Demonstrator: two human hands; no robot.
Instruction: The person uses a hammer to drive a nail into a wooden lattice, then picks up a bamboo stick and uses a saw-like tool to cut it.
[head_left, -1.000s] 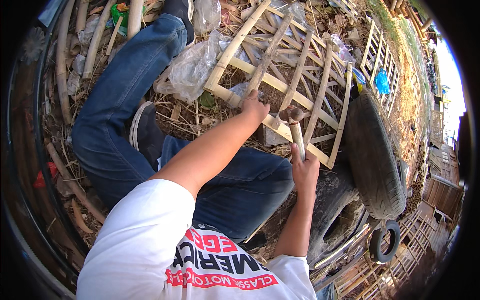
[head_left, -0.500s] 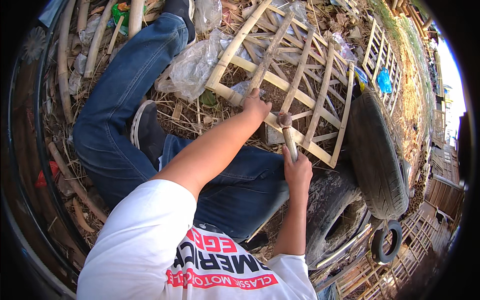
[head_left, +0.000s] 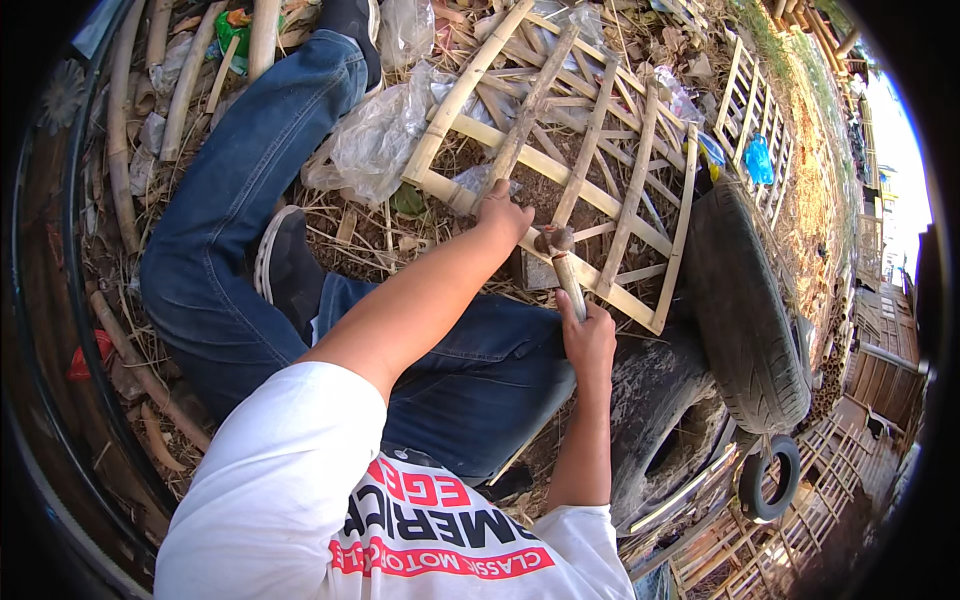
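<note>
1. Through the head camera, taking 12 o'clock as the top of my view, I am seeing the pale, flat-slatted bamboo lattice (head_left: 533,105) lying at 1 o'clock; its slats are crossing in an open grid, and its lower strip is running slantwise from 11 toward 4 o'clock.
2. My bare left hand (head_left: 503,212) is resting near 12 o'clock, where one long slat is meeting that strip; its fingers are bunching together at the crossing, though I cannot tell whether they are pinching anything.
3. My bare right hand (head_left: 588,335) is sitting between 3 and 4 o'clock; its fingers are wrapping firmly around the hammer with a rusty brown head and a pale, round handle (head_left: 569,275), the thumb lying along the handle.
4. The hammer's head is pointing toward 11 o'clock, over the lower strip and just beside my left hand; I cannot tell whether it is touching the bamboo.
5. A grey, rough-faced block (head_left: 540,272) is showing just below the strip, at the hammer head's 7 o'clock.
6. A crumpled clear plastic sheet (head_left: 378,150) is lying at 11 o'clock; a large black ribbed rubber tyre (head_left: 745,310) is standing at 3 o'clock, near the lattice.
</note>
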